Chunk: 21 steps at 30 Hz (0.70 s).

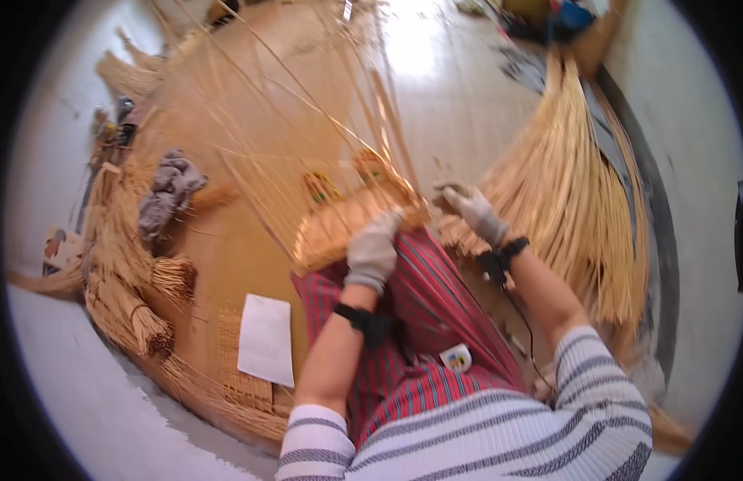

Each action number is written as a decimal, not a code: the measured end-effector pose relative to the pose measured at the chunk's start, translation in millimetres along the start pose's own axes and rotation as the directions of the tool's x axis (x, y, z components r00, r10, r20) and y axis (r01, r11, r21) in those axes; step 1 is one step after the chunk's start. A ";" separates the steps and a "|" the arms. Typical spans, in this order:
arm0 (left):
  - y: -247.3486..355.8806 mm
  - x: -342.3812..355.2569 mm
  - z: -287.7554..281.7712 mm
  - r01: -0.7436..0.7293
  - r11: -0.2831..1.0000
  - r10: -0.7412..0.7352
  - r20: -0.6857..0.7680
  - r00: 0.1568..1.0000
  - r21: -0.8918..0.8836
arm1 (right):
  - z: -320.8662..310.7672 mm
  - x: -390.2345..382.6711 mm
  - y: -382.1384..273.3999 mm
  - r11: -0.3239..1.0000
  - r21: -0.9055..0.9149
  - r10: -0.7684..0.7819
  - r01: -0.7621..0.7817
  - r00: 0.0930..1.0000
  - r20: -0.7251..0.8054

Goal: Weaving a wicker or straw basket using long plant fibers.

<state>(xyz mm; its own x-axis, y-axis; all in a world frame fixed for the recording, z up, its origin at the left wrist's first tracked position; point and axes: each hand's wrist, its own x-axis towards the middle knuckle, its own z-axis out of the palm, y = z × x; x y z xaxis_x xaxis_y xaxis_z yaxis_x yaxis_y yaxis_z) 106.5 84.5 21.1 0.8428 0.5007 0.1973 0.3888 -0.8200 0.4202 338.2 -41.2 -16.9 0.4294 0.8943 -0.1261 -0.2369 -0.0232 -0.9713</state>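
A partly woven straw basket [339, 228] rests tilted on my lap, its long loose strands fanning up and away from me. My left hand [374, 252], in a pale glove, grips its near side, with the fingertips lying over the weave. Two patches with red, yellow and green colouring show at its far side. Just right of the basket is my right hand [471, 207], also gloved and held apart from the weave. Its fingers are curled and somewhat blurred; whatever they hold is too small to make out. Both wrists wear dark bands.
A large bundle of long straw [560, 192] spreads along the right. Tied straw bundles [119, 256] and a crumpled grey cloth [171, 192] lie at the left. A white sheet [265, 339] partly covers a woven mat [231, 353]. A red striped apron [443, 313] covers my lap.
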 end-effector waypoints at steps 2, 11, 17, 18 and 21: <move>-6.6 11.9 -0.7 0.004 0.999 -0.005 0.019 1.000 0.032 | -20.2 -6.1 3.7 0.996 0.074 0.061 -0.058 0.998 -0.032; 62.6 15.7 -2.3 -0.071 0.876 0.132 -0.096 0.987 0.477 | -47.9 -73.7 43.1 0.989 0.005 0.144 -0.148 0.954 -0.262; 66.4 34.4 30.6 0.143 0.908 -0.197 0.098 0.976 0.395 | -10.1 -56.3 57.4 0.989 -0.044 0.127 -0.142 0.962 -0.242; 52.5 31.9 35.7 0.136 0.909 -0.182 0.080 0.980 0.394 | 5.1 -42.5 39.6 0.990 -0.130 0.032 -0.062 0.975 -0.220; 52.0 28.7 37.0 0.140 0.930 -0.161 0.033 0.986 0.339 | 43.0 -2.1 -15.0 0.949 -0.235 -0.257 0.210 0.946 -0.195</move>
<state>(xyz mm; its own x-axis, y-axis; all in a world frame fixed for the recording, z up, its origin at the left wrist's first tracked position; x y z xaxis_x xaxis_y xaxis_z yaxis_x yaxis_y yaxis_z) 164.6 46.0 15.8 0.7811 0.6167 0.0978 0.6061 -0.7865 0.1184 303.4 -23.6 6.6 0.6375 0.7650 0.0912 0.0697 0.0606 -0.9957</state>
